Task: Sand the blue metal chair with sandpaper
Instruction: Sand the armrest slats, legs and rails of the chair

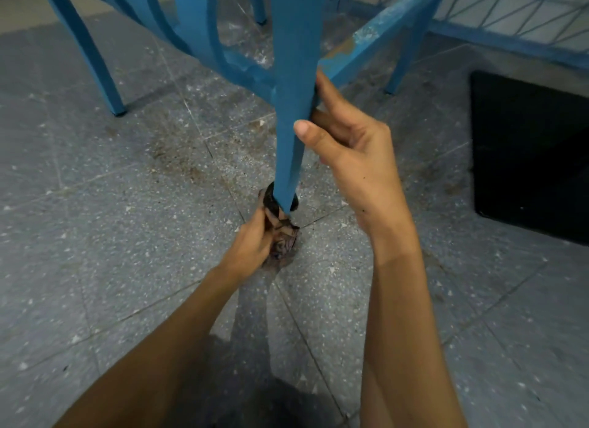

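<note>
Forearms rose from the bottom edge. Left hand [255, 242] clenched crumpled sandpaper [282, 236] at the foot of the near-vertical chair leg [294, 93]; right hand [347, 150] loosely gripped it higher.

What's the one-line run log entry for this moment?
step: sanding chair leg near foot | left hand: shut on sandpaper | right hand: steadying leg | floor: dusty
</note>
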{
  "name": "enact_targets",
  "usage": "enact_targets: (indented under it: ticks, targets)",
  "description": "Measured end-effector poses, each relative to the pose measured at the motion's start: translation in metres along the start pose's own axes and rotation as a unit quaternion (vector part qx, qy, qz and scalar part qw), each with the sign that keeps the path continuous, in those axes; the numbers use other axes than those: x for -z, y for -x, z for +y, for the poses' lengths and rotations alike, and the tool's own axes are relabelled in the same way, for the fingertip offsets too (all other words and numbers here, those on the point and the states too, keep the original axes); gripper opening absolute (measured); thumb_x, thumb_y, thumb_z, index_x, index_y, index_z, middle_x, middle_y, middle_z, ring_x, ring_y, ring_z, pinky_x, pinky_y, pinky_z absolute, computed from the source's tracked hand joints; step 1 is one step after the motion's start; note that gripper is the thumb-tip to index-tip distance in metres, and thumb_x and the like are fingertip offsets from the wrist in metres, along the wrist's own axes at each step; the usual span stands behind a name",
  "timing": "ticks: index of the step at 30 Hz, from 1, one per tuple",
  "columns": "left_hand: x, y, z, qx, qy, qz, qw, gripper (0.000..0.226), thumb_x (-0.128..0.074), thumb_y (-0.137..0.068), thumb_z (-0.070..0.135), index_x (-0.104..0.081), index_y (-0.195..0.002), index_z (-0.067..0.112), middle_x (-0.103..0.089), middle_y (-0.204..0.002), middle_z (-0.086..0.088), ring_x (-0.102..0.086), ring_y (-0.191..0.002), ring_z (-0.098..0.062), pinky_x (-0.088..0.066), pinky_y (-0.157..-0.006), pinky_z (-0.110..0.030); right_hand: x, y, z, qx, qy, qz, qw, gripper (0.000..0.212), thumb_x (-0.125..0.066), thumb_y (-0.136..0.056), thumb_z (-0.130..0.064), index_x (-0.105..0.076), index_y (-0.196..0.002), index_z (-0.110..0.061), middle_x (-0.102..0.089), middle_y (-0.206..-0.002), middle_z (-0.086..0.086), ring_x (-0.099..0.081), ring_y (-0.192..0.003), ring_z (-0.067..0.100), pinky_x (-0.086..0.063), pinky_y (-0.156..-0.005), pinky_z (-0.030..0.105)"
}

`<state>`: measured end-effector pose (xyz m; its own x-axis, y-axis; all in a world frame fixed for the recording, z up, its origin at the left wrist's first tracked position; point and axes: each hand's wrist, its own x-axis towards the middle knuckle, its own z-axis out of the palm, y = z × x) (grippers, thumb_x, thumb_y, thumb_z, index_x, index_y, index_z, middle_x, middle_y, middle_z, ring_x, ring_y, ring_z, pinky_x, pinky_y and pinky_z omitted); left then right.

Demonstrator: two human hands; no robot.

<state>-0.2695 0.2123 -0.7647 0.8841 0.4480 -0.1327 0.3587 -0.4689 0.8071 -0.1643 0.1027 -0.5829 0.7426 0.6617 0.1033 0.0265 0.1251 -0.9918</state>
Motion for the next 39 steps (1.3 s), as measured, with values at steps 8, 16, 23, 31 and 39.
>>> enact_targets:
  ticks: [8, 16, 23, 31, 39]
  targets:
    - [0.016, -0.015, 0.047, -0.055, 0.072, 0.083, 0.992, 0.056, -0.065, -0.088, 0.022, -0.033, -0.134, 0.014, -0.055, -0.113, 0.012, -0.053, -0.1, 0.001, -0.042, -0.078, -0.006, -0.001, -0.002, 0.002, -0.001, -0.016, 0.017, 1.0, 0.05, -0.056, -0.089, 0.007, -0.045, -0.137, -0.002, -0.054, -0.136, 0.012, -0.051, -0.126, 0.016, -0.042, -0.106, 0.03]
    - [-0.024, -0.013, -0.006, 0.058, 0.026, 0.059, 0.996, 0.063, -0.067, -0.083, 0.007, -0.033, -0.136, 0.001, -0.061, -0.108, -0.008, -0.059, -0.104, -0.024, -0.041, -0.081, -0.017, -0.001, -0.005, 0.004, 0.022, -0.018, 0.037, 0.999, 0.044, -0.056, -0.091, 0.003, -0.049, -0.134, -0.002, -0.055, -0.135, 0.007, -0.056, -0.121, 0.013, -0.046, -0.099, 0.021]
    - [0.024, -0.019, -0.012, 0.039, -0.124, -0.047, 0.99, 0.045, -0.058, -0.091, 0.006, -0.042, -0.133, 0.006, -0.056, -0.097, -0.007, -0.054, -0.088, -0.017, -0.036, -0.07, -0.016, 0.01, 0.01, 0.006, -0.004, -0.052, 0.048, 0.997, 0.049, -0.057, -0.092, -0.003, -0.045, -0.139, -0.01, -0.061, -0.129, 0.007, -0.061, -0.113, 0.011, -0.047, -0.09, 0.011]
    - [0.011, -0.03, 0.003, 0.111, 0.04, -0.103, 0.988, 0.053, -0.078, -0.074, 0.008, -0.051, -0.119, 0.012, -0.063, -0.106, 0.002, -0.059, -0.104, -0.017, -0.048, -0.09, -0.027, 0.021, 0.026, 0.039, -0.093, -0.085, 0.166, 0.978, 0.038, -0.059, -0.092, -0.013, -0.057, -0.129, -0.02, -0.071, -0.105, 0.008, -0.067, -0.089, 0.008, -0.048, -0.068, 0.005]
    - [0.059, -0.03, 0.093, 0.029, 0.249, -0.053, 0.967, 0.042, -0.075, -0.067, -0.002, -0.062, -0.104, 0.015, -0.072, -0.096, 0.007, -0.067, -0.096, -0.007, -0.053, -0.089, -0.027, 0.02, 0.024, 0.058, -0.122, -0.113, 0.208, 0.964, 0.03, -0.053, -0.094, -0.006, -0.061, -0.121, -0.015, -0.073, -0.099, 0.001, -0.065, -0.08, 0.004, -0.049, -0.065, 0.008]
